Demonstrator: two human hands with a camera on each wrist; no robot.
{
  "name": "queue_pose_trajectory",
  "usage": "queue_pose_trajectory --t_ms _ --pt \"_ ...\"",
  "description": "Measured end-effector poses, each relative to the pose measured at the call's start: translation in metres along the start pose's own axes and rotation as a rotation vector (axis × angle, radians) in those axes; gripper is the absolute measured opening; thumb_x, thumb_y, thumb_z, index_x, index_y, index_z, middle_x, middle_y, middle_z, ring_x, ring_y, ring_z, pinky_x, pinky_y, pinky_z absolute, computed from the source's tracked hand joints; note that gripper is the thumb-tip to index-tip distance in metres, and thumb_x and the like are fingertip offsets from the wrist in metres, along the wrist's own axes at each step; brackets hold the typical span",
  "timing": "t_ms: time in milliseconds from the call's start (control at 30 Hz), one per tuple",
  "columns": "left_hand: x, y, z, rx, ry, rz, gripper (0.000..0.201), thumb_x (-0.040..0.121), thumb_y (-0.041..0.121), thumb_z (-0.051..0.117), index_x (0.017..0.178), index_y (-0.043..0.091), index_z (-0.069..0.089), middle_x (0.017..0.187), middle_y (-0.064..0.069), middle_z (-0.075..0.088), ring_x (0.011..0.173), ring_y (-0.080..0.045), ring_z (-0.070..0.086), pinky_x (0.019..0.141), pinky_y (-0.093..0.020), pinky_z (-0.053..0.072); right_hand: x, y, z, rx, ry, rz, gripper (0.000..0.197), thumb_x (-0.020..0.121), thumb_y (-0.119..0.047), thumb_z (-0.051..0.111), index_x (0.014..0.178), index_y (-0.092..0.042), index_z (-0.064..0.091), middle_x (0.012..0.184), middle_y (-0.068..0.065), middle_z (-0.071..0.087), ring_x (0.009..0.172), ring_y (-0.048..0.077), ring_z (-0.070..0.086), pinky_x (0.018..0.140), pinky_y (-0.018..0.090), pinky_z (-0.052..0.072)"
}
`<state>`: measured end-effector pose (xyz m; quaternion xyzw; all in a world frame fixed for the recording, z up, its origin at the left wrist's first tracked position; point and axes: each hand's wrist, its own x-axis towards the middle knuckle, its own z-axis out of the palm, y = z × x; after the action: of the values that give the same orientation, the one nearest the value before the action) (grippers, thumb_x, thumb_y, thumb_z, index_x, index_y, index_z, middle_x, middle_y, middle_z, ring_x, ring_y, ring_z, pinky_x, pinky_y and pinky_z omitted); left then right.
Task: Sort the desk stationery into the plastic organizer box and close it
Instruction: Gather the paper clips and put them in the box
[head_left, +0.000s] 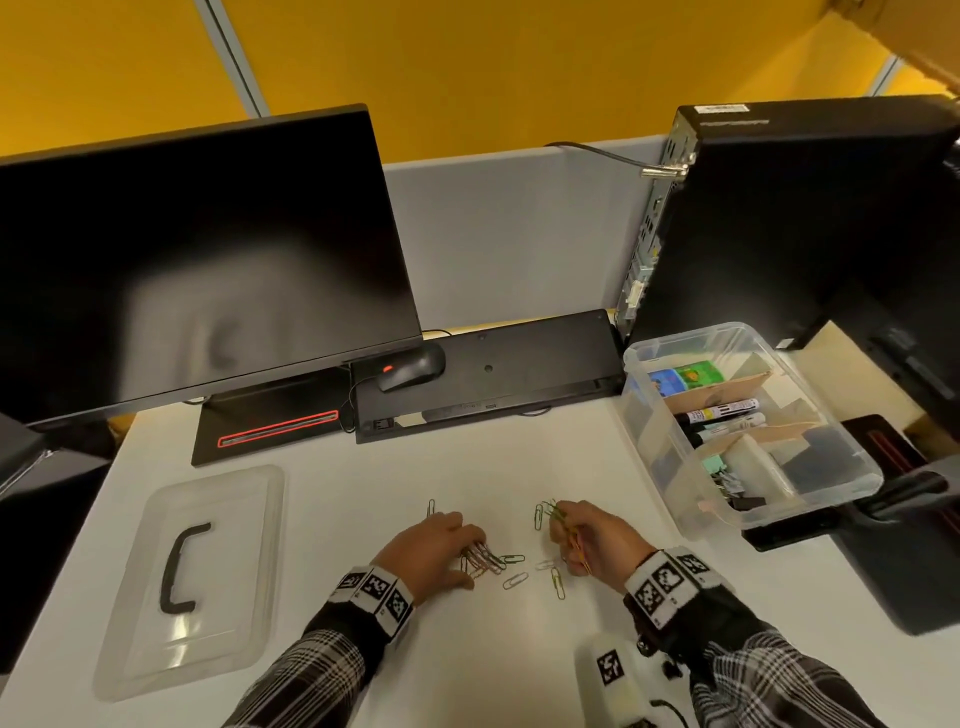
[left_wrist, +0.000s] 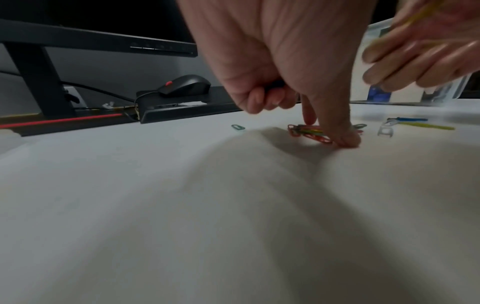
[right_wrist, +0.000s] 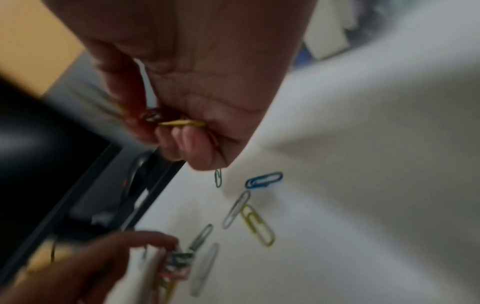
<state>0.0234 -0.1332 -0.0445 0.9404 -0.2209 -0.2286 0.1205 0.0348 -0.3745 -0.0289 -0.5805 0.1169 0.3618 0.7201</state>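
Note:
Coloured paper clips lie scattered on the white desk near me. My left hand (head_left: 467, 548) rests on the desk; its thumb and forefinger pinch a small pile of clips (head_left: 482, 560), which shows red and yellow in the left wrist view (left_wrist: 309, 132). My right hand (head_left: 566, 530) hovers just above the desk and grips a bunch of clips (right_wrist: 182, 123); green ones stick out at the top (head_left: 551, 510). Loose clips (head_left: 515, 580) lie between the hands. The clear organizer box (head_left: 670, 457) stands open at the right, with markers (head_left: 722, 413) and binder clips inside. Its lid (head_left: 218, 639) lies at the left.
A dark monitor (head_left: 197, 260) stands at the back left. An upturned black keyboard (head_left: 493, 374) with a mouse (head_left: 413, 369) on it lies behind the clips. A black computer tower (head_left: 800, 218) stands behind the box, and a black stand base (head_left: 893, 519) sits at the right.

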Motion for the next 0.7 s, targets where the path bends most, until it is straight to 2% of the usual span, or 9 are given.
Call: queue_pose_trajectory --t_ms 100,200,267,367,433,600,667,700 --pt "0.002 0.001 -0.001 0.025 0.032 0.029 0.041 0.088 0.04 0.059 0.125 0.026 0.051 0.113 0.002 0.053 0.105 -0.016 0.049 0.084 -0.03 0.044 -0.01 0.004 -0.001 0.241 -0.082 -0.022 0.012 0.062 -0.019 0.038 0.058 -0.008 0.042 0.06 0.009 0.044 0.045 0.016 0.035 0.043 0.022 0.027" --pt "0.003 0.004 -0.002 0.066 0.061 0.068 0.03 0.092 0.038 0.053 0.117 0.022 0.055 0.11 0.002 0.054 0.103 -0.017 0.05 0.081 -0.031 0.045 -0.013 0.009 -0.001 0.332 -0.089 0.0 0.02 0.073 -0.019 0.032 0.068 -0.005 0.046 0.066 0.013 0.05 0.05 0.019 0.039 0.045 0.023 0.027" --pt "0.003 0.008 -0.003 0.108 0.066 0.087 0.026 0.094 0.035 0.05 0.113 0.018 0.056 0.111 0.0 0.054 0.103 -0.019 0.05 0.08 -0.032 0.044 -0.013 0.01 -0.001 0.344 -0.047 0.026 0.026 0.08 -0.026 0.037 0.072 -0.006 0.052 0.067 0.011 0.052 0.049 0.019 0.04 0.043 0.021 0.026" --pt "0.007 0.018 -0.006 0.208 0.053 0.097 0.026 0.097 0.028 0.043 0.114 0.011 0.053 0.114 -0.006 0.053 0.105 -0.023 0.049 0.079 -0.035 0.043 -0.01 0.012 -0.002 0.221 0.076 0.07 0.039 0.089 -0.041 0.049 0.064 -0.012 0.051 0.058 0.004 0.048 0.043 0.015 0.034 0.035 0.018 0.021" --pt "0.011 0.025 -0.003 0.288 0.048 0.088 0.027 0.097 0.023 0.038 0.116 0.007 0.051 0.117 -0.01 0.052 0.106 -0.026 0.049 0.078 -0.036 0.042 -0.009 0.012 -0.002 0.118 0.171 0.085 0.041 0.089 -0.044 0.054 0.06 -0.015 0.048 0.054 0.001 0.044 0.041 0.012 0.03 0.033 0.019 0.019" --pt "0.019 0.033 0.009 0.36 0.037 0.007 0.03 0.095 0.013 0.036 0.124 0.005 0.043 0.127 -0.012 0.044 0.113 -0.028 0.043 0.082 -0.036 0.04 -0.01 0.008 0.001 -0.004 0.279 0.033 0.045 0.095 -0.044 0.043 0.06 -0.017 0.045 0.047 -0.002 0.037 0.04 0.011 0.026 0.034 0.019 0.019" --pt "0.019 0.033 0.012 0.303 0.068 -0.026 0.029 0.095 0.015 0.036 0.121 0.007 0.043 0.124 -0.009 0.045 0.111 -0.026 0.044 0.081 -0.033 0.038 -0.011 0.005 0.002 -0.034 0.302 0.008 0.047 0.097 -0.042 0.04 0.058 -0.016 0.042 0.045 -0.002 0.035 0.041 0.012 0.028 0.036 0.021 0.022" --pt "0.016 0.033 0.014 0.181 0.104 -0.062 0.024 0.095 0.017 0.036 0.115 0.01 0.045 0.116 -0.006 0.048 0.104 -0.024 0.046 0.078 -0.031 0.037 -0.011 0.003 0.002 -0.047 0.31 0.007 0.048 0.097 -0.042 0.04 0.057 -0.016 0.041 0.045 -0.002 0.034 0.042 0.013 0.032 0.038 0.021 0.025"
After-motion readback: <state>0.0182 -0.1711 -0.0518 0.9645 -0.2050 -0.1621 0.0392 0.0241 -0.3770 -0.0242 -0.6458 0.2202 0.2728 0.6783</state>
